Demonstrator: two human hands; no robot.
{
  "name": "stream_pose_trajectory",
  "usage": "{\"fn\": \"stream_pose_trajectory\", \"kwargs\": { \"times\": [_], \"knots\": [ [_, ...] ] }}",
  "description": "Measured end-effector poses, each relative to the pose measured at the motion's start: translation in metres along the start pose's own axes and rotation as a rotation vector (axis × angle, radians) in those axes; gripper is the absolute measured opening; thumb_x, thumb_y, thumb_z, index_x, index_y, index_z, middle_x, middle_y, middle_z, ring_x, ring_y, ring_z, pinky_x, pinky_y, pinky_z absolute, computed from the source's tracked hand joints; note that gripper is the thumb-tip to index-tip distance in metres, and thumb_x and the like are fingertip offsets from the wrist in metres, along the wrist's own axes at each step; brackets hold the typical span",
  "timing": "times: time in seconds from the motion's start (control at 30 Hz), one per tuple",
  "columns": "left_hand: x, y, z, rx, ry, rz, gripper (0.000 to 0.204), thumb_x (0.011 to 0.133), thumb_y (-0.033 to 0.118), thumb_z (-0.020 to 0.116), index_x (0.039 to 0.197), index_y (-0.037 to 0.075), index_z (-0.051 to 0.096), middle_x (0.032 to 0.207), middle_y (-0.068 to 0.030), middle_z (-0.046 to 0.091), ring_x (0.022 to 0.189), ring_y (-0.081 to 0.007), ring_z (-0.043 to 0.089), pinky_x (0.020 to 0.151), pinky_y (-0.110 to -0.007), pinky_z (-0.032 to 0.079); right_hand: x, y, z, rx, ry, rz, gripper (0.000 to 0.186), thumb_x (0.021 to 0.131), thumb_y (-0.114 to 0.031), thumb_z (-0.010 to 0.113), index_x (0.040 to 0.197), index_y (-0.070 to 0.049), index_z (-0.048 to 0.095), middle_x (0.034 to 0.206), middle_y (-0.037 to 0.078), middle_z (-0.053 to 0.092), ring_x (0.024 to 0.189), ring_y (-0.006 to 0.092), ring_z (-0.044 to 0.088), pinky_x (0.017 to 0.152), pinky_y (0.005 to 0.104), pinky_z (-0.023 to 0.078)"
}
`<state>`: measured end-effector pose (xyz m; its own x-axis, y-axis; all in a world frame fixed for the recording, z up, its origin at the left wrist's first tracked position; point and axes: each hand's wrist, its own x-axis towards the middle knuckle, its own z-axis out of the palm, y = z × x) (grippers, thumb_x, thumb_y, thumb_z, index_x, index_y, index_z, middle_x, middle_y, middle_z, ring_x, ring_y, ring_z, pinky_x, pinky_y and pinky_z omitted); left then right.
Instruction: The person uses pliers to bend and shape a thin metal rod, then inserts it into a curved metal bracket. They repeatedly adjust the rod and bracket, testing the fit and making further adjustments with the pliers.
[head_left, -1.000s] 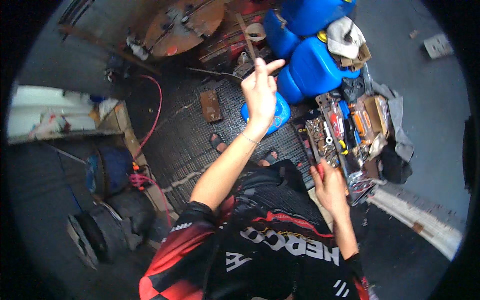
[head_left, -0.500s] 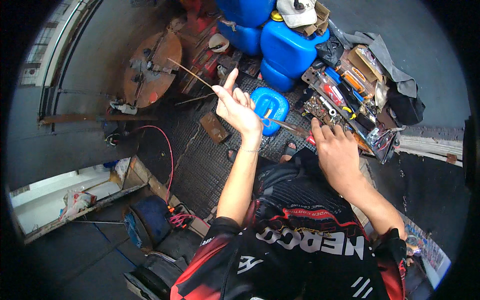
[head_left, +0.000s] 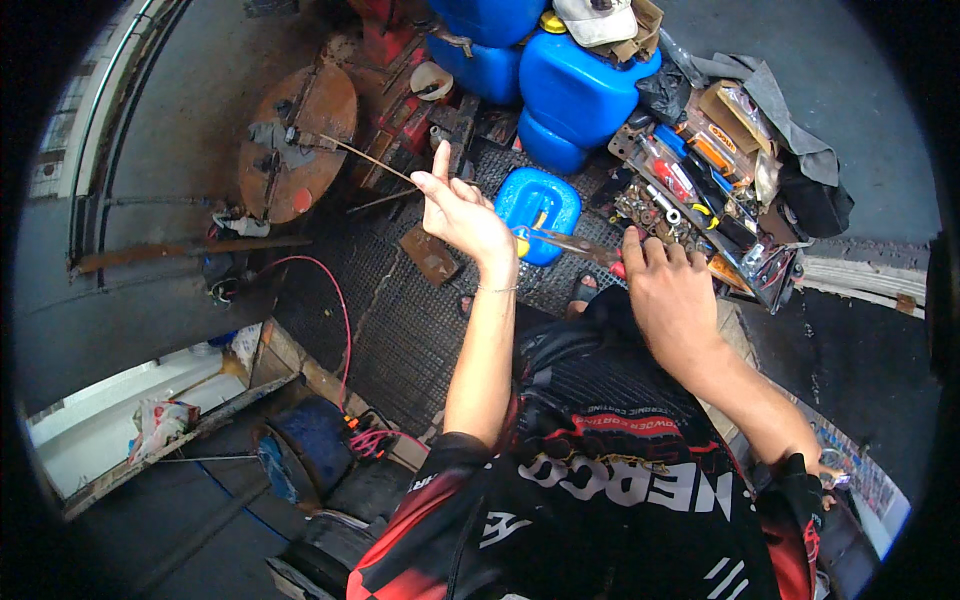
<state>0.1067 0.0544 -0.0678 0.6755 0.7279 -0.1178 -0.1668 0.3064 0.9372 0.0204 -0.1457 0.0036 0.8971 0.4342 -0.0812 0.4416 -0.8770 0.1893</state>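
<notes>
My left hand (head_left: 462, 212) is raised over a black ribbed mat (head_left: 400, 310), index finger pointing up and thumb pinched on thin brown rods (head_left: 365, 160) that fan out to the left. The rods carry on behind the hand as a brown strip (head_left: 565, 245) running right to my right hand (head_left: 672, 298). That hand is curled palm-down over the strip's near end, where a red bit shows, right at the edge of an open toolbox (head_left: 700, 190). A small blue plastic can (head_left: 537, 205) lies just under the strip between my hands.
Large blue jerrycans (head_left: 580, 90) stand at the back with a white cap (head_left: 595, 18) on a box. A rusty round disc (head_left: 300, 140) lies at the left, a wooden block (head_left: 428, 255) on the mat, and a red cable (head_left: 340, 300) runs toward a blue drum (head_left: 310, 440).
My right hand has moved up from my lap to the toolbox edge and closed on the strip's end. My left hand has shifted left with the rods.
</notes>
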Motion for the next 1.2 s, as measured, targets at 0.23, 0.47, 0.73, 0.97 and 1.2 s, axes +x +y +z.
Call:
{"fn": "stream_pose_trajectory", "kwargs": {
  "times": [0.23,0.47,0.73,0.97,1.2],
  "knots": [
    [0.011,-0.009,-0.004,0.188,0.036,0.09,0.063,0.115,0.048,0.036,0.131,-0.002,0.071,0.061,0.0094,0.032,0.055,-0.0027,0.025,0.05,-0.026,0.021,0.02,-0.033,0.013,0.017,0.051,0.077,0.032,0.094,-0.023,0.063,0.115,0.0,0.067,0.09,0.008,0.067,0.083,0.0228,0.07,0.064,0.0346,0.055],
    [0.011,-0.009,0.001,0.399,-0.025,0.25,0.059,0.115,0.044,0.037,0.128,-0.001,0.073,0.059,0.0109,0.031,0.054,-0.0018,0.025,0.049,-0.026,0.018,0.034,-0.05,0.016,-0.065,0.041,0.113,0.022,0.094,-0.023,0.063,0.102,-0.003,0.067,0.086,0.005,0.065,0.08,0.0203,0.069,0.062,0.0339,0.056],
    [0.006,-0.006,0.0,0.428,-0.311,0.282,0.052,0.115,0.038,0.041,0.128,0.0,0.073,0.059,0.01,0.03,0.054,-0.0022,0.026,0.05,-0.028,0.02,0.034,-0.053,0.02,0.227,-0.094,0.011,0.019,0.099,-0.022,0.063,0.09,-0.005,0.067,0.078,0.01,0.073,0.069,0.0226,0.075,0.059,0.0317,0.06],
    [0.003,-0.019,0.004,0.563,-0.457,0.661,0.047,0.115,0.03,0.041,0.124,0.0,0.076,0.056,0.0063,0.036,0.05,-0.0052,0.03,0.049,-0.032,0.022,0.033,-0.034,0.023,0.472,-0.178,-0.032,0.012,0.093,-0.012,0.062,0.094,-0.001,0.064,0.078,0.017,0.073,0.068,0.0316,0.075,0.062,0.0397,0.061],
    [-0.017,-0.034,0.003,0.606,-0.577,0.864,0.042,0.112,0.017,0.043,0.121,-0.012,0.071,0.105,-0.0234,0.078,0.062,-0.0297,0.07,0.057,-0.038,0.053,0.017,-0.007,0.045,0.642,-0.139,-0.078,0.012,0.092,-0.009,0.06,0.094,0.003,0.064,0.073,0.02,0.071,0.068,0.0373,0.074,0.065,0.0452,0.06]
  ]
}}
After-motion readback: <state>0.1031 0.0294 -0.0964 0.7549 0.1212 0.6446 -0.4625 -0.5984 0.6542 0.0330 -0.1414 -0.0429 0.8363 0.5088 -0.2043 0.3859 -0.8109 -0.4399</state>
